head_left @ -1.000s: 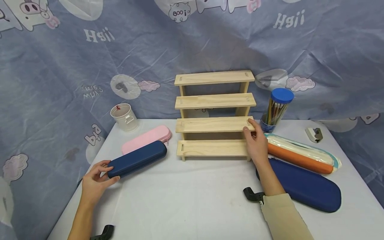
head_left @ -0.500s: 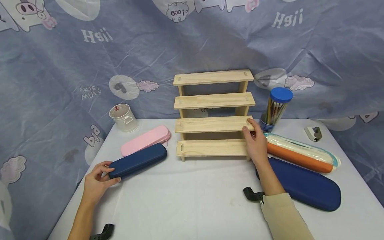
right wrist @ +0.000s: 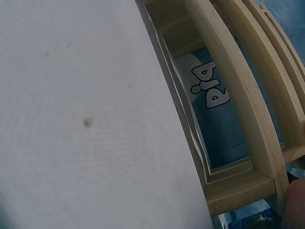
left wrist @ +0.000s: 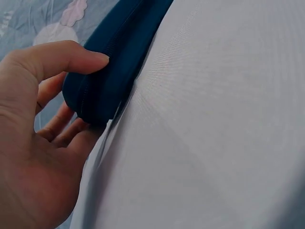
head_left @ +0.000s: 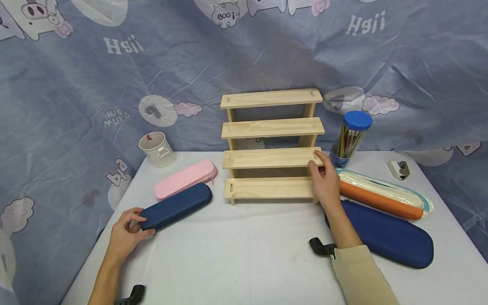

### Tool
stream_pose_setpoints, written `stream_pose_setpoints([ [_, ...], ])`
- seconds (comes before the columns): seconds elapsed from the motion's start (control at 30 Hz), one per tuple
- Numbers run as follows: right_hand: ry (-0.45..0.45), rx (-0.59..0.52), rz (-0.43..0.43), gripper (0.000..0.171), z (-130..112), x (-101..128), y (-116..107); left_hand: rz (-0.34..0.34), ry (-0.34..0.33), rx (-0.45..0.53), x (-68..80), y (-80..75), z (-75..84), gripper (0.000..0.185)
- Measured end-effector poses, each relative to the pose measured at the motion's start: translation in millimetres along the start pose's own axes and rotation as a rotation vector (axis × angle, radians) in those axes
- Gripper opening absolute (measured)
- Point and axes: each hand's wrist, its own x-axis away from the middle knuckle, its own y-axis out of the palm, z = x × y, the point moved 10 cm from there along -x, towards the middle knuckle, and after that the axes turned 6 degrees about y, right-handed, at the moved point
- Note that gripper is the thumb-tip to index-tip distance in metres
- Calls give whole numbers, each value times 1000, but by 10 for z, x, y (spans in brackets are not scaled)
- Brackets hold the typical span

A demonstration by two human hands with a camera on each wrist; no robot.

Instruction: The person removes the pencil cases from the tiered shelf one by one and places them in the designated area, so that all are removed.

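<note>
My left hand (head_left: 123, 235) pinches the near end of a dark blue zip pencil case (head_left: 177, 205), thumb on one side and fingers on the other. In the left wrist view, the thumb presses on the case (left wrist: 109, 71) beside its zip. The case lies slanted on the white table, alongside a pink pencil case (head_left: 184, 180). My right hand (head_left: 325, 182) grips the right end of a board on a four-step wooden shelf (head_left: 270, 157), second from the bottom. In the right wrist view only a bit of that hand (right wrist: 296, 202) shows, by the shelf's end.
A white cup (head_left: 158, 150) stands at the back left. Right of the shelf are a blue-lidded jar of brushes (head_left: 352, 137), a clear and orange pouch (head_left: 381, 195), a larger navy case (head_left: 389, 235) and a small white-and-dark object (head_left: 398, 170). A patterned cloth (head_left: 183, 63) hangs behind.
The left hand has lowered the dark blue pencil case slightly toward the table, shifting a little right. The right hand and the shelf have stayed in place.
</note>
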Motion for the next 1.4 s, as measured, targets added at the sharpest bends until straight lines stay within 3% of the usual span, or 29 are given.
stream_pose_setpoints([
  [0.27, -12, 2, 3, 51, -4, -6, -1, -32, 18, 34, 7, 56, 10, 44],
  [0.6, -16, 0, 1, 51, 4, 3, 7, -86, 68, 58, 24, 120, 65, 70],
  [0.8, -22, -11, -2, 50, 1, 3, 22, -104, 56, 54, 44, 123, 102, 65],
  [1.17, -12, -13, -10, 52, 9, -2, 28, -109, 57, -13, 40, 130, 106, 63],
  [1.4, -10, -7, -16, 52, -14, -29, 25, -80, 96, -132, -15, 97, 221, 61],
])
